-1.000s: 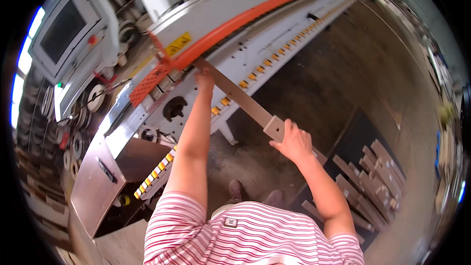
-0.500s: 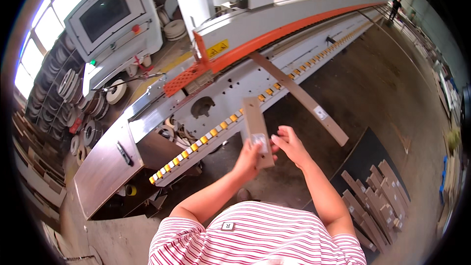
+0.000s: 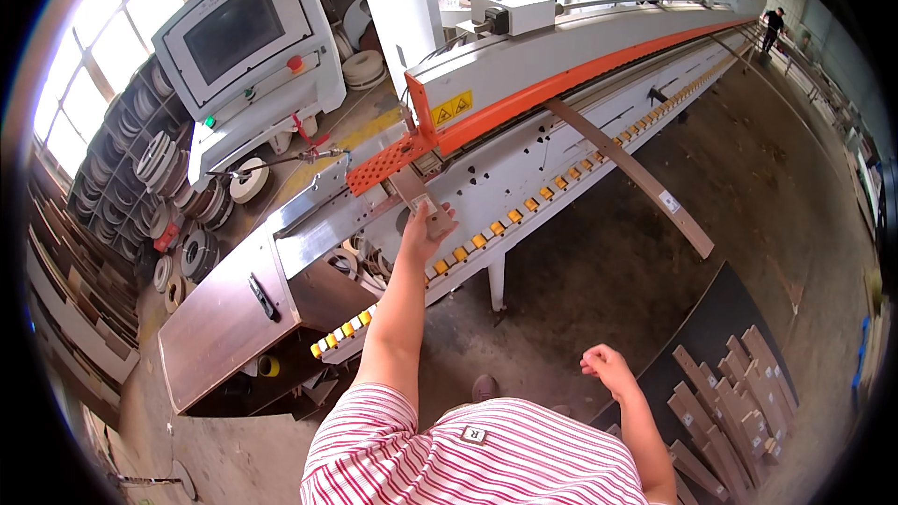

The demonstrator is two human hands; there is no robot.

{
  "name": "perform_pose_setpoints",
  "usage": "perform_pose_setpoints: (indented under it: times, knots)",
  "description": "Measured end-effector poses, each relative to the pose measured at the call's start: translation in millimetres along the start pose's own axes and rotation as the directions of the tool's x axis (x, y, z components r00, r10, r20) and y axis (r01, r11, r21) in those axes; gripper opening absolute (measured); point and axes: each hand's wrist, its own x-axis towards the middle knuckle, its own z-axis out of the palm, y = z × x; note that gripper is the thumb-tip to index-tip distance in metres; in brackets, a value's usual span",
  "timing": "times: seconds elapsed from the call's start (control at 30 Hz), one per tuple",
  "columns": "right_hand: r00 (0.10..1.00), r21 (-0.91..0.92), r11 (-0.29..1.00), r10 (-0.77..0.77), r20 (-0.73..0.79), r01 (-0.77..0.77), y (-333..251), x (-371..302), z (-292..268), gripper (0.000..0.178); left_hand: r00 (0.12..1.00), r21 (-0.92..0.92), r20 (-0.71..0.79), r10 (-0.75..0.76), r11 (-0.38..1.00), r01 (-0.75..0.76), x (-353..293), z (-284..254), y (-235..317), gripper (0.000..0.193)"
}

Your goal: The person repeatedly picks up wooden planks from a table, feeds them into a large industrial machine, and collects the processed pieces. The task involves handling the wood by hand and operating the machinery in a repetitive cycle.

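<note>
Left arm (image 3: 393,318): one, bare, reaching forward, nearly straight at the elbow. Left hand (image 3: 428,234): one, at the far end of that reach, thumb and fingers bent in a grip. Right arm (image 3: 648,430): one, bare, held low at the person's right. Right hand (image 3: 610,370): one, well apart from the left, fingers curled loosely inward.

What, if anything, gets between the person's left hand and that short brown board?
Nothing visible does: the left hand holds the near end of the short brown board, whose far end is by the orange perforated guard.
</note>
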Motion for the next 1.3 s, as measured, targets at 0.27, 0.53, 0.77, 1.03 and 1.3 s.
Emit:
perform_pose_setpoints:
  times: [0.27,0.53,0.77,1.03,1.3]
  knots:
    - [0.989,0.100,0.985,0.145,-0.037,-0.141,26,-18,-7,0.021,0.984,0.121,-0.110,0.138,0.985,-0.124,41,-9,5,0.039]
    - [0.985,0.156,0.973,0.172,-0.003,-0.169,22,-10,-9,0.019,0.956,0.189,-0.252,0.149,0.977,-0.103,52,7,3,0.046]
    - [0.978,0.169,0.965,0.208,-0.015,-0.203,25,-15,-21,0.019,0.963,0.167,-0.232,0.139,0.981,-0.101,79,33,-17,0.045]
    - [0.937,0.287,0.922,0.313,-0.154,-0.261,75,-63,-44,0.018,0.983,0.163,-0.135,0.127,0.981,-0.105,145,60,-63,0.041]
    - [0.828,0.048,0.912,0.390,-0.402,-0.406,225,-154,-23,0.025,0.856,0.655,0.475,0.202,0.569,-0.498,239,62,-73,0.027]
